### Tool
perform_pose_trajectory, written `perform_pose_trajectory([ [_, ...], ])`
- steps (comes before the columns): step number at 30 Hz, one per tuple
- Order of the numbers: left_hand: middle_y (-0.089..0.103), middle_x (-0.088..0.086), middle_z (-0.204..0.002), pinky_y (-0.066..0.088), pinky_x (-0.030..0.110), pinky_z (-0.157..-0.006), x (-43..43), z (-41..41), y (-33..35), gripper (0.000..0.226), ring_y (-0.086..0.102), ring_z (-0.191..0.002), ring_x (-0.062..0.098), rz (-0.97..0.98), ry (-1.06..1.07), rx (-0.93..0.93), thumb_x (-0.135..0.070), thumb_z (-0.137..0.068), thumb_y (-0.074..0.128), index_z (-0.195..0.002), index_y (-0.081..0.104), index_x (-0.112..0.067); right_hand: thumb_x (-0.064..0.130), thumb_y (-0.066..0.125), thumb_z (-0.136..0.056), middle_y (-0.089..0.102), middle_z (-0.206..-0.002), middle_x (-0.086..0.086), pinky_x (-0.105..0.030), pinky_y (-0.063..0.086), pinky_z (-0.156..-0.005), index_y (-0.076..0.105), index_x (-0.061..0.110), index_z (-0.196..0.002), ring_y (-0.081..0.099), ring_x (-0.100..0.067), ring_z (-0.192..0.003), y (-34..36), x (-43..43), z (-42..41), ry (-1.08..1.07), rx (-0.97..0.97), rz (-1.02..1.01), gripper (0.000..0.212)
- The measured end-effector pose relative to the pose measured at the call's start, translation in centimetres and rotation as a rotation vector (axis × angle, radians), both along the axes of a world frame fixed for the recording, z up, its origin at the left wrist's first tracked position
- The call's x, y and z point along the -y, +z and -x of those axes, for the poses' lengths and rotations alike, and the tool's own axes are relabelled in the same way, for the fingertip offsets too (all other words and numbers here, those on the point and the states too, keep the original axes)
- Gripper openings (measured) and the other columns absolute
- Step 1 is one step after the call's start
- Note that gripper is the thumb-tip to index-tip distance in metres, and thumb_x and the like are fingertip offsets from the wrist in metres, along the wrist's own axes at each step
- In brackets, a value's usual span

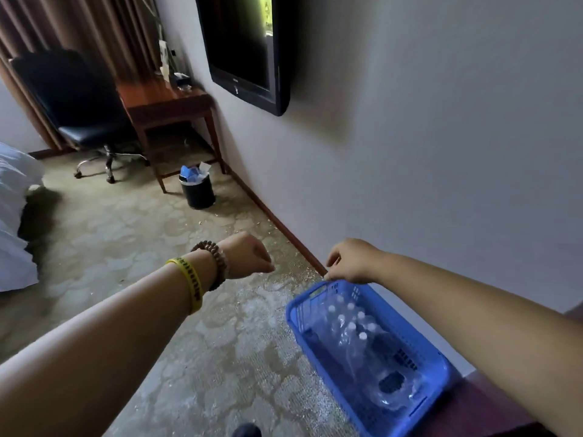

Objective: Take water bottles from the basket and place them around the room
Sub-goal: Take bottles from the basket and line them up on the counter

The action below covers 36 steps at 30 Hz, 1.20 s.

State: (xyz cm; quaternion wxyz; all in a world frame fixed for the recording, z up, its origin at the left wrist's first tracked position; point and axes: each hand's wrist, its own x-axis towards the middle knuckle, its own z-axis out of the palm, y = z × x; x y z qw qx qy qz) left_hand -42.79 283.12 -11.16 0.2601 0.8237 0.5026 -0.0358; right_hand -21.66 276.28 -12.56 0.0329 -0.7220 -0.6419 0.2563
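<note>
While the blue slotted plastic basket [372, 351] sits on the dark reddish tabletop [492, 414] by the wall, the head view suggests an early step: no bottle has been lifted out yet. The clear plastic water bottles with white caps [356, 329] lie packed inside the basket, caps pointing toward its far end. The right hand [350, 261] hangs over the basket's far rim, its fingers [331, 272] curled downward and touching or nearly touching the rim; whether they actually pinch it I cannot tell. The bottles lie below and nearer the camera than those fingers, apart from them. The left hand [249, 253], with a yellow wristband [189, 282] and a brown bead bracelet [211, 263], is closed in a loose fist over the carpet, holding nothing visible, beside the basket. Next, I judge, one hand must dip into the basket and close around a bottle.
</note>
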Motion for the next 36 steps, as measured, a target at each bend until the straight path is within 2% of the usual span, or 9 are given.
perform_pose_trajectory([
  [6,0.072,0.001,-0.101,0.054,0.034,-0.089,-10.9,-5.6,-1.0,0.027,0.066,-0.091,0.015,-0.01,-0.258,-0.014,-0.034,-0.081,0.068,-0.1,0.072,-0.016,0.017,0.063,-0.084,0.07,-0.11,-0.008,-0.024,0.046,-0.087,0.069,0.01,-0.107,0.063,-0.02,-0.102,-1.1,-5.3,-3.3,-0.327,-0.102,-0.168,0.024],
  [9,0.072,0.0,-0.094,0.055,0.027,-0.075,-15.5,-8.8,-0.9,0.026,0.064,-0.078,0.011,-0.017,-0.396,-0.003,-0.035,-0.082,0.067,-0.098,0.073,-0.016,0.02,0.064,-0.084,0.07,-0.109,-0.007,-0.027,0.048,-0.088,0.069,0.01,-0.105,0.063,-0.02,-0.101,-1.3,-7.1,-4.3,-0.486,-0.122,-0.182,0.023],
  [11,0.072,0.0,-0.093,0.052,0.024,-0.072,-17.6,-10.7,-1.0,0.026,0.062,-0.076,0.01,-0.02,-0.476,-0.004,-0.035,-0.083,0.065,-0.098,0.073,-0.015,0.021,0.064,-0.084,0.069,-0.112,-0.005,-0.03,0.048,-0.092,0.068,0.011,-0.107,0.062,-0.019,-0.103,-1.7,-7.8,-4.8,-0.564,-0.122,-0.144,0.025],
  [16,0.071,0.003,-0.104,0.049,0.025,-0.079,-19.8,-14.5,-2.8,0.029,0.061,-0.088,0.013,0.026,-0.659,-0.043,-0.033,-0.085,0.062,-0.101,0.072,-0.012,0.024,0.064,-0.081,0.069,-0.109,-0.008,-0.032,0.051,-0.087,0.067,0.011,-0.105,0.064,-0.024,-0.1,-4.2,-6.9,-5.7,-0.768,-0.122,0.035,0.027],
  [22,0.068,0.007,-0.114,0.049,0.03,-0.087,-18.7,-17.7,-6.3,0.038,0.062,-0.103,0.02,0.109,-0.845,-0.164,-0.039,-0.087,0.057,-0.107,0.07,-0.009,0.02,0.065,-0.08,0.057,-0.119,-0.031,-0.046,0.048,-0.09,0.058,-0.011,-0.108,0.054,-0.042,-0.11,-7.8,-2.7,-5.9,-0.928,-0.15,0.163,0.043],
  [27,0.067,0.012,-0.115,0.049,0.032,-0.092,-16.7,-19.9,-8.5,0.038,0.061,-0.107,0.024,0.17,-0.87,-0.147,-0.035,-0.09,0.055,-0.107,0.069,-0.004,0.017,0.064,-0.079,0.068,-0.108,-0.021,-0.036,0.051,-0.085,0.066,-0.006,-0.099,0.062,-0.033,-0.102,-10.5,-0.5,-7.0,-1.076,-0.168,0.088,0.03],
  [30,0.067,0.017,-0.111,0.049,0.034,-0.09,-15.5,-20.9,-10.6,0.037,0.061,-0.102,0.025,0.198,-0.845,-0.137,-0.031,-0.09,0.053,-0.099,0.069,0.001,0.017,0.066,-0.078,0.073,-0.097,-0.006,-0.024,0.046,-0.075,0.071,0.008,-0.092,0.066,-0.022,-0.094,-13.0,0.1,-7.5,-1.112,-0.194,0.056,0.017],
  [33,0.065,0.021,-0.094,0.05,0.036,-0.084,-15.0,-21.7,-15.3,0.031,0.059,-0.083,0.024,0.232,-0.817,-0.19,-0.029,-0.09,0.052,-0.082,0.064,-0.001,0.015,0.061,-0.08,0.067,-0.075,0.009,-0.023,0.045,-0.068,0.07,0.014,-0.089,0.064,-0.017,-0.079,-17.0,0.5,-8.2,-1.134,-0.243,0.002,0.013],
  [36,0.055,0.011,-0.074,0.048,0.032,-0.07,-15.3,-22.4,-21.9,0.022,0.048,-0.066,0.02,0.283,-0.788,-0.211,-0.027,-0.087,0.056,-0.072,0.058,-0.011,0.016,0.058,-0.083,0.064,-0.08,0.008,-0.021,0.043,-0.068,0.07,0.016,-0.095,0.059,-0.011,-0.075,-22.1,0.3,-9.1,-1.143,-0.255,-0.03,0.018],
])
